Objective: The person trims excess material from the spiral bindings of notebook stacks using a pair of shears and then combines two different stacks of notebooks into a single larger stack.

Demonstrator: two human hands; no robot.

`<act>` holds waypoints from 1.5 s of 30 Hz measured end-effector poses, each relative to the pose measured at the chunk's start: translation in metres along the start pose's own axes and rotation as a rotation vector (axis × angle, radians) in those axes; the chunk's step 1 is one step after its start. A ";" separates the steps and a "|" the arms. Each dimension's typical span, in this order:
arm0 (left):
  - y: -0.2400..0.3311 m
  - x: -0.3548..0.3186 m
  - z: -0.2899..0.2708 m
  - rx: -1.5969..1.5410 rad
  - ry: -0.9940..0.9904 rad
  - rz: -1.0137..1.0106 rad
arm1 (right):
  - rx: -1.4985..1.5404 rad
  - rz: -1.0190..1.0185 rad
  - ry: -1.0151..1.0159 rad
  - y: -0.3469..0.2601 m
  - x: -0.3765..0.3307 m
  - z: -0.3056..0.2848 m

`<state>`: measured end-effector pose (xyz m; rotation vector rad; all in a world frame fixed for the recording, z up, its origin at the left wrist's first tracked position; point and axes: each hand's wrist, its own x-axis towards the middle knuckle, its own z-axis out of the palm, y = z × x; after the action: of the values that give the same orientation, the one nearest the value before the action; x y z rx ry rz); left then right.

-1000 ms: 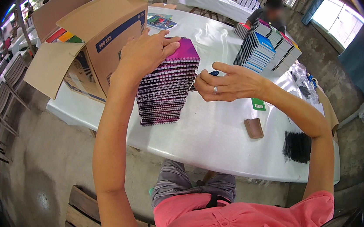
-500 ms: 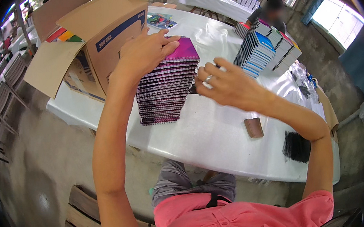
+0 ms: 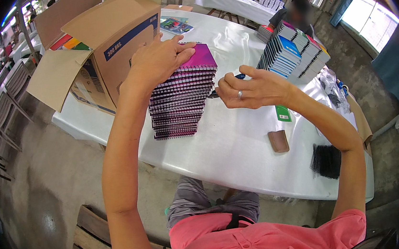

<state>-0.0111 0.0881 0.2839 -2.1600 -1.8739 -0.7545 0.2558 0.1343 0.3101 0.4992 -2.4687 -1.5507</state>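
Note:
A leaning stack of spiral notebooks [image 3: 178,105] with purple covers stands on the white table, the coil edges facing me. On its top cover lies my left hand [image 3: 159,58], open, fingers stretched out and pressing flat. To the right of the stack, my right hand [image 3: 249,89] is closed around a small dark-handled tool [image 3: 239,76]. The tool's dark end points toward the coils; most of it is hidden by my fingers, so its kind is unclear.
An open cardboard box [image 3: 129,42] stands left of the stack. More spiral notebooks [image 3: 281,54] are piled at the right, with a person [image 3: 298,11] behind. Nearer lie a green card [image 3: 283,113], a brown block [image 3: 278,141] and a bunch of black coils [image 3: 326,161].
My right hand has turned and moved slightly right, still gripping the tool. A green card now shows below my right forearm. My left hand stays on the stack.

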 end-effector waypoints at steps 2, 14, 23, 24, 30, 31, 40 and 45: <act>0.000 -0.001 0.002 -0.007 0.024 0.014 | -0.003 -0.005 0.014 -0.005 0.003 -0.007; 0.002 -0.004 0.003 -0.054 0.079 -0.001 | 0.158 0.278 -0.094 -0.006 0.006 -0.032; 0.001 -0.004 -0.004 -0.076 0.041 -0.009 | -0.008 0.082 0.057 0.011 -0.006 0.001; 0.002 -0.004 -0.004 -0.074 0.041 -0.011 | -0.025 0.063 0.063 0.012 -0.005 0.002; 0.005 -0.005 -0.005 -0.071 0.042 -0.004 | 0.008 -0.006 0.077 0.012 -0.003 0.000; 0.006 -0.005 -0.005 -0.072 0.038 -0.008 | 0.011 -0.005 0.077 0.011 0.001 -0.006; 0.000 -0.003 -0.004 -0.055 0.058 0.024 | 0.303 0.394 -0.436 -0.009 0.038 -0.052; 0.004 -0.005 -0.002 -0.062 0.078 0.009 | 0.127 0.265 -0.102 0.022 0.001 -0.034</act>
<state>-0.0082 0.0827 0.2838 -2.1405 -1.8249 -0.8933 0.2615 0.1145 0.3450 0.1048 -2.5936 -1.3536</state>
